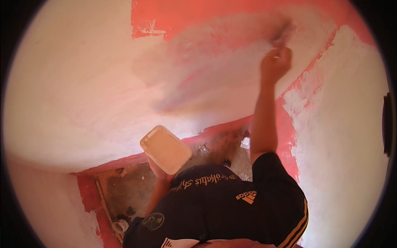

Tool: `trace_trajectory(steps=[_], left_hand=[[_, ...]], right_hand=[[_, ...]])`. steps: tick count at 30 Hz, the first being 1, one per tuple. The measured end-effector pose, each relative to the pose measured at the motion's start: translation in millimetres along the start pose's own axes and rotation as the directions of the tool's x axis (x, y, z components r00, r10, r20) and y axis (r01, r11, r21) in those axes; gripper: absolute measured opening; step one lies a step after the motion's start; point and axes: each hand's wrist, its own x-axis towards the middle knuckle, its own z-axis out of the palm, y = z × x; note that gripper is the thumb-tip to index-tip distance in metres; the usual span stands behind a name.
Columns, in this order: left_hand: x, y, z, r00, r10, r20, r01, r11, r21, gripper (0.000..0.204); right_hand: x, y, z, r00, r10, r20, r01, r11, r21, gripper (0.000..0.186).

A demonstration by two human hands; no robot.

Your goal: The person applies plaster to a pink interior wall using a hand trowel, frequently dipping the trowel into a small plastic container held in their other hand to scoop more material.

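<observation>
My left hand [160, 168] holds a rectangular plastic tub [165, 149] of pale cream, paint-like material at waist height, its fingers mostly behind the tub. My right hand [276, 61] is raised at the upper right of the view, closed on a tool [283, 33], perhaps a brush, too blurred to name surely. The tool is at the wall [190, 82], where pale coating lies over red paint, with a hazy, streaked patch of pink showing through just around it.
An adjoining wall [335, 144] on the right and another [45, 206] at lower left are mostly pale with red bands along edges and corners. On the stained floor [140, 198] are a long stick [103, 200], a white container [120, 226] and a small white object [245, 142].
</observation>
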Motion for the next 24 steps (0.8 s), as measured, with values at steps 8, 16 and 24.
trace_trajectory(steps=[8, 16, 24], left_hand=[[18, 28, -20, 0.999, 0.027, -0.037, -0.026, 0.999, 0.033, 0.055], [94, 43, -37, 0.989, -0.12, 0.081, 0.128, 0.987, -0.101, 0.06], [82, -67, -23, 0.959, -0.252, 0.126, 0.272, 0.947, -0.172, 0.059]], right_hand=[[-185, -180, -7, 0.841, -0.286, 0.459, -0.16, 0.679, 0.717, 0.022], [-227, -134, -7, 0.254, 0.187, 0.949, -0.967, 0.026, 0.253, 0.042], [-237, -13, -88, 0.479, -0.013, 0.878, -0.764, 0.487, 0.424, 0.026]])
